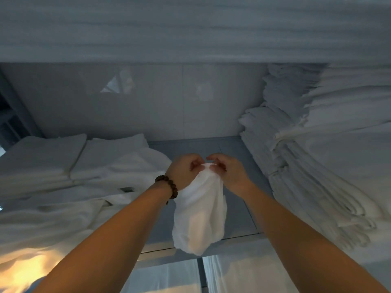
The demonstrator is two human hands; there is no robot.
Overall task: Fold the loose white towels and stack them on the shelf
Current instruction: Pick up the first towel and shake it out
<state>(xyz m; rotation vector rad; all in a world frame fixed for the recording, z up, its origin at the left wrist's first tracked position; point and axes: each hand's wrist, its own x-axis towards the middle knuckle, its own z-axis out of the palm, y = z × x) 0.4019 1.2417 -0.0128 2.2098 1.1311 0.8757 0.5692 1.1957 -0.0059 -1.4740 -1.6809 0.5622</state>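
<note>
Biggest first: a long row of folded linen (190,28) fills the top of our view, all soft horizontal ridges, blurred. Below it is the back wall (148,102), smooth glossy grey panels w/ thin seams & faint reflections. On the R, a tall stack of folded towels (317,155) rises from the shelf toward the row above. It has many thin layers w/ stepped, slightly ragged edges, and the cloth looks like terry. On the L, two low folded piles (63,157) sit side by side w/ flat squarish tops & crisp edges. Nearer us, a loose heap of towels (63,218) lies crumpled in soft folds, w/ warm orange light on its near corner. The shelf (186,148) is a flat, smooth pale-grey board w/ fine seams, showing btw the piles. Its front edge runs under our forearms.

Our white towel (198,214) hangs over the middle of the shelf. It's bunched tight at the top & widens to a limp, rounded bottom near the front edge, w/ a fine nap. Both hands meet at its top. Our left hand (184,172) has its fingers curled round the gathered cloth. Our right hand (228,172) pinches it btw thumb & fingertips, nearly touching the other hand. A bracelet (168,185) of round dark-brown beads circles our L wrist. Smallest is a dark rectangular tag (126,189) on the loose heap; any print is too small to read.
</note>
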